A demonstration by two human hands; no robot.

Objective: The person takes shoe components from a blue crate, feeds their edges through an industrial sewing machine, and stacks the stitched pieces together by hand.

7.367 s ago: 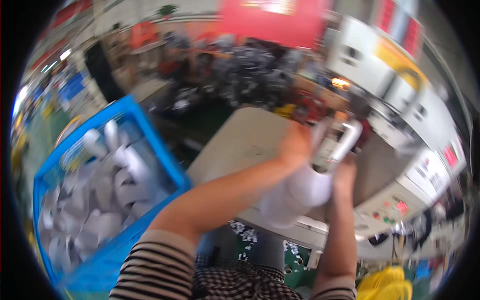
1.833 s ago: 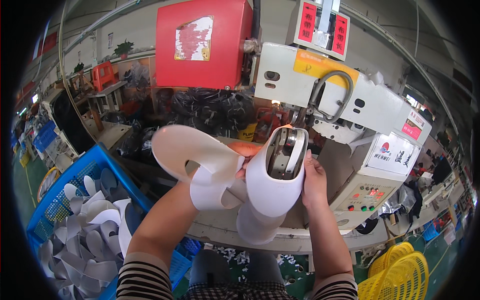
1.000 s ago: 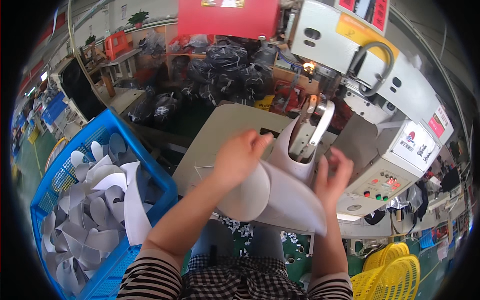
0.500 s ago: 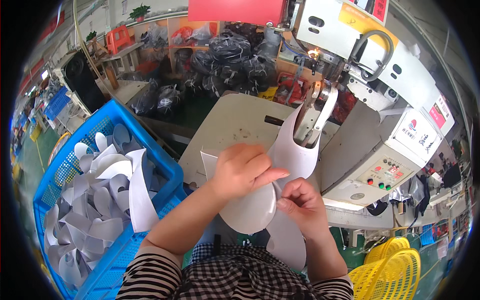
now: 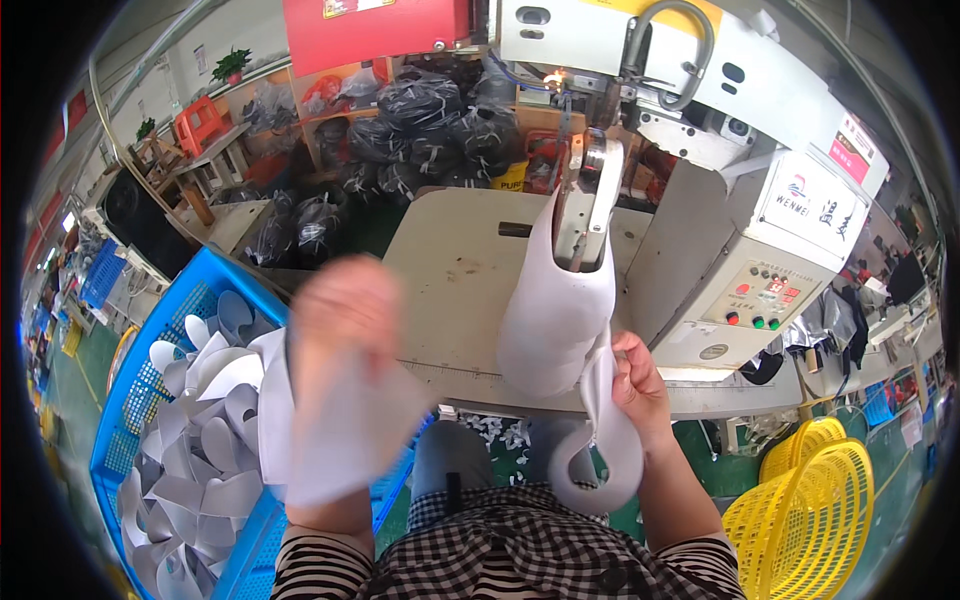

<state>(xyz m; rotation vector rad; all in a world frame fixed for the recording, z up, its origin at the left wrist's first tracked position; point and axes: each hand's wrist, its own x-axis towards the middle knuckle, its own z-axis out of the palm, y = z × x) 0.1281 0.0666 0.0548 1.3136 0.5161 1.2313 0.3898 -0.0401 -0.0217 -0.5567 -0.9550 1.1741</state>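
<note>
Head view shows a person at a big sewing machine (image 5: pixel 760 190) with 2 bare hands at work. That person's left hand (image 5: pixel 345 310) is blurry. It is up over the near edge of the work table (image 5: pixel 460 280), and it is closed on a white cut piece (image 5: pixel 335 430). This piece is flat and pale, like a thin sheet of soft stuff, and it hangs down from the fingers. Its edges are smeared, so I cannot tell its true shape.

That person's right hand (image 5: pixel 640 385) is sharp and easy to see. It sits at the front edge of the table, just right of the white shoe part (image 5: pixel 555 320). The fingers are pinched shut on a long white strip (image 5: pixel 605 440). The strip runs down from the hand and curls into a loop below the table edge.

The white shoe part is smooth and plain white, wide and round at the bottom and narrow at the top. It stands upright, and its top goes up to the metal arm (image 5: pixel 585 200) of the machine.

A blue crate (image 5: pixel 150 340) stands to the left, beside the table. It is full of many white curved pieces (image 5: pixel 200 450), all piled up. A yellow basket (image 5: pixel 810 510) sits low on the right.
</note>
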